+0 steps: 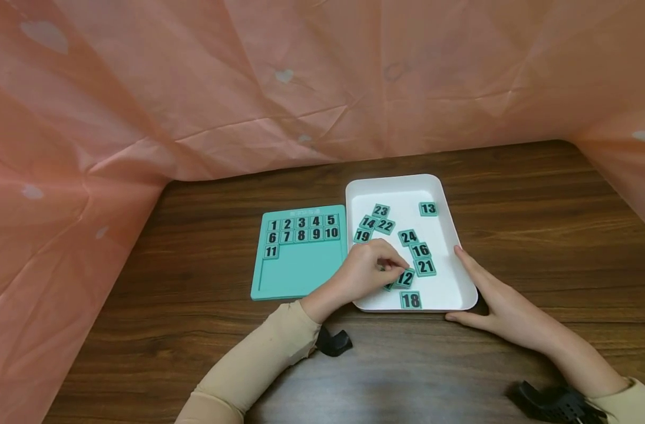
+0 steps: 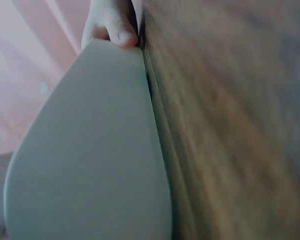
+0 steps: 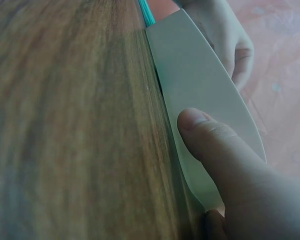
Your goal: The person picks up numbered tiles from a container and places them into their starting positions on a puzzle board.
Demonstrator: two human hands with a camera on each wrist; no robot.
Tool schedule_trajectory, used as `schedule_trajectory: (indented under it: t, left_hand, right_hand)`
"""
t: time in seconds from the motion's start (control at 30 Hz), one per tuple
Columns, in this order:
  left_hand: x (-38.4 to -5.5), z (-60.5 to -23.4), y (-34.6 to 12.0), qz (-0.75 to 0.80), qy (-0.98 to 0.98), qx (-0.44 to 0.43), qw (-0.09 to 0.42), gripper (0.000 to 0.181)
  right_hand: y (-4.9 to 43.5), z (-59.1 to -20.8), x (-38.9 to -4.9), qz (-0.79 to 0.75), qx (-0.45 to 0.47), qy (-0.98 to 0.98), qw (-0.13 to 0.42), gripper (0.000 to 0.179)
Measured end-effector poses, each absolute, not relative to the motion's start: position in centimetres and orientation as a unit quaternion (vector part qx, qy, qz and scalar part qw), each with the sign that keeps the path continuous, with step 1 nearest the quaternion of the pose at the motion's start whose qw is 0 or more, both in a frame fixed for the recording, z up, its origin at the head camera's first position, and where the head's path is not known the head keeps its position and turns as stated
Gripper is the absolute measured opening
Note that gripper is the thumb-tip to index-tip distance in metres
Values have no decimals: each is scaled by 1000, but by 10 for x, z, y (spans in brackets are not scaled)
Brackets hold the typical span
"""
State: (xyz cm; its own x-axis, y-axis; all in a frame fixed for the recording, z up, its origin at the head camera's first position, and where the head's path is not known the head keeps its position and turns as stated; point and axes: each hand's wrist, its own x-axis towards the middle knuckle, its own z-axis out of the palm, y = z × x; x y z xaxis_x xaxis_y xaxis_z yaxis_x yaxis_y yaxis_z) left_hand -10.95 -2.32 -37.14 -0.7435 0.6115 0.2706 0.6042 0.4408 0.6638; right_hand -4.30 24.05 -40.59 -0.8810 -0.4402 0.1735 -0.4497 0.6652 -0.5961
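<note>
One 12 tile [image 1: 405,279] we are pinching in our left hand [image 1: 363,271]; leftward of that nearer hand the board [image 1: 298,274] is lying.

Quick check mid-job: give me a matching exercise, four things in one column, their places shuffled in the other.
1. Tile 12
2. Tile 13
3. Tile 11
4. Right hand

A. Third row of the teal board
B. Touched by the left hand
C. Outside, at the near right corner of the white tray
D. Far right inside the tray

Pairs: 1-B, 2-D, 3-A, 4-C
</note>
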Motion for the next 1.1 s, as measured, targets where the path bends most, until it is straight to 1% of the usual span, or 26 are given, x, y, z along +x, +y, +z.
schedule_trajectory:
  t: [0.23, 0.37, 0.53, 0.67, 0.8, 0.93, 1.1]
  left_hand:
    - [-117, -355, -43, 465, 824, 323, 22, 8]
    - [-124, -344, -65, 469, 831, 299, 8, 9]
    - [-132, -334, -108, 449, 857, 253, -21, 10]
    - [-134, -336, -145, 444, 870, 213, -26, 10]
    - [-136, -345, -172, 429, 883, 188, -14, 11]
    - [-136, -351, -189, 405, 900, 161, -8, 12]
    - [-136, -354, -198, 386, 912, 138, 2, 12]
  right_hand:
    - [239, -405, -44, 328, 247, -912, 5, 109]
    - [238, -405, -44, 328, 249, -911, 5, 109]
    - [238, -405, -45, 330, 252, -910, 4, 110]
    - [239, -404, -45, 331, 251, -909, 1, 109]
    - [240, -403, -45, 332, 251, -909, 2, 109]
    - [241, -403, -44, 333, 250, -909, 2, 109]
    - [242, -404, -44, 331, 247, -911, 4, 109]
